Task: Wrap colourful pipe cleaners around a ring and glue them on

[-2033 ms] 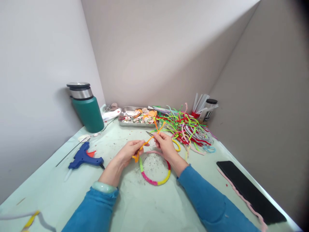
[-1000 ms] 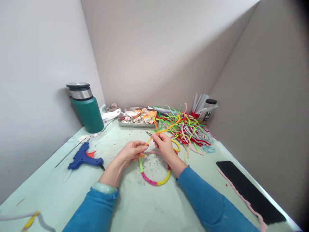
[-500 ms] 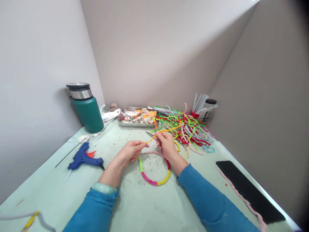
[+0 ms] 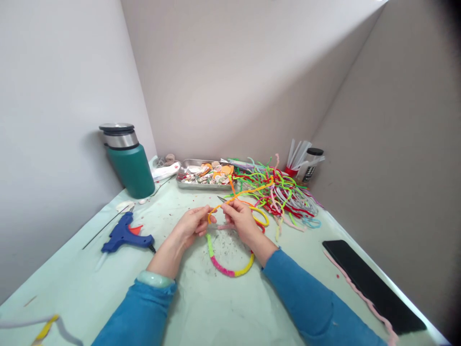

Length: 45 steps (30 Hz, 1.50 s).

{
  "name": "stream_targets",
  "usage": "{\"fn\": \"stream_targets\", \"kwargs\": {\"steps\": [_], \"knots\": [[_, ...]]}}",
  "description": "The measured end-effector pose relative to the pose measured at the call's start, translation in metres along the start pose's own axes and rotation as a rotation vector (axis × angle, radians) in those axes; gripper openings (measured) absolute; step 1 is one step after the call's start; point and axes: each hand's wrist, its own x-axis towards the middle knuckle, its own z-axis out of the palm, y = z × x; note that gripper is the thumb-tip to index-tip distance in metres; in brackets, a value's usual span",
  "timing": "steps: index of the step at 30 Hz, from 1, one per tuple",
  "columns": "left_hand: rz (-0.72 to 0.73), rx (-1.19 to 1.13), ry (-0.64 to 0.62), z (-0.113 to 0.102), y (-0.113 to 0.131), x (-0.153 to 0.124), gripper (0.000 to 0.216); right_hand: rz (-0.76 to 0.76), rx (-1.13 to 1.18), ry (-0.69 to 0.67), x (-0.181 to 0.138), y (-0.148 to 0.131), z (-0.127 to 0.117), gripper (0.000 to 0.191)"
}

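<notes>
Left hand point(image 4: 195, 222) pinched the orange stem point(image 4: 216, 208), right hand point(image 4: 242, 218) too, and it ran between them near the ring point(image 4: 226, 272); a short, gently tensioned span looked best, clear of that dark point point(image 4: 221, 198).

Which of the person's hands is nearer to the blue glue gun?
Left. The left hand is to the right of the blue glue gun; the right hand is farther right, beyond the left.

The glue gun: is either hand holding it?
No: the glue gun lies on the table, while the left hand and right hand hold the orange strand.
</notes>
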Motion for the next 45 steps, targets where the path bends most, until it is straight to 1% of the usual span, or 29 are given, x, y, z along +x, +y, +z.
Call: {"fn": "stream_targets", "kwargs": {"steps": [3,7,9,12,15,19,22,24,27,29,32,35,37,39,41,45], "knots": [[-0.007,-0.061,0.013,-0.001,0.000,0.001,0.023,0.014,0.055,0.011,0.000,-0.003,-0.001,0.028],[-0.027,-0.043,0.028,-0.002,-0.001,0.000,0.022,0.013,0.077,0.025,-0.001,-0.005,-0.001,0.028],[-0.013,-0.034,0.042,-0.002,-0.001,0.000,0.022,0.019,0.076,0.024,-0.001,-0.005,0.000,0.028],[0.044,0.005,0.095,-0.001,-0.001,0.001,0.024,0.013,0.070,0.033,0.000,-0.003,-0.001,0.029],[0.084,0.177,0.126,0.000,-0.002,0.002,0.026,-0.005,0.067,0.056,0.001,-0.003,-0.002,0.028],[0.071,0.428,0.173,0.001,-0.006,0.005,0.028,-0.046,0.043,0.097,0.001,-0.003,-0.002,0.027],[0.068,0.571,0.249,-0.001,-0.010,0.008,0.022,-0.061,0.019,0.096,0.001,-0.004,-0.002,0.028],[0.075,0.657,0.278,-0.003,-0.012,0.010,0.018,-0.079,-0.002,0.104,0.001,-0.003,-0.001,0.027],[0.091,0.782,0.298,-0.006,-0.013,0.010,0.023,-0.102,-0.010,0.115,0.002,-0.002,-0.002,0.026],[0.112,0.827,0.290,-0.005,-0.012,0.009,0.028,-0.117,-0.010,0.122,0.004,-0.001,-0.003,0.027],[0.147,0.814,0.223,-0.001,-0.010,0.006,0.029,-0.152,-0.011,0.167,0.007,0.001,-0.008,0.028],[0.194,0.768,0.099,0.005,-0.004,0.000,0.029,-0.137,0.020,0.195,0.012,0.003,-0.013,0.028],[0.225,0.722,-0.005,0.010,0.000,-0.005,0.028,-0.110,0.036,0.176,0.014,0.004,-0.016,0.029],[0.222,0.673,-0.072,0.012,0.003,-0.009,0.028,-0.104,0.039,0.155,0.014,0.004,-0.017,0.028],[0.198,0.645,-0.064,0.013,0.005,-0.010,0.028,-0.121,0.016,0.169,0.013,0.002,-0.017,0.028],[0.126,0.642,0.070,0.011,0.001,-0.005,0.029,-0.215,-0.145,0.251,0.011,-0.002,-0.014,0.026]]}}
